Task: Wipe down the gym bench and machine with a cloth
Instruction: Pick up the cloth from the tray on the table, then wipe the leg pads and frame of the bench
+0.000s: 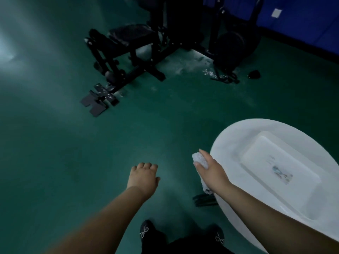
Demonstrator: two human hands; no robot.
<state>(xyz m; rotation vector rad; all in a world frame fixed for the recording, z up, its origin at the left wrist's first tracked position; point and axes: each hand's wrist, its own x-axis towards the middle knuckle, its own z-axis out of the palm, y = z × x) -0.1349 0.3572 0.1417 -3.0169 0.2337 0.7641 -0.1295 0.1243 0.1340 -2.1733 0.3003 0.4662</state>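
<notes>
Our right hand (211,169) grips cloth (200,160); left hand (144,176) empty, fingers loosely curled. Bench (128,36) and machine (183,24) lie well ahead of both hands, bench pad running forward-right toward machine. We judge left hand slightly nearer bench.

Dim gym room.
Green rubbery floor (73,143), black padded bench (132,36) joined to a weight machine (183,24), blue padded wall (302,21) behind, loose chain (211,74) lying near the frame.
</notes>
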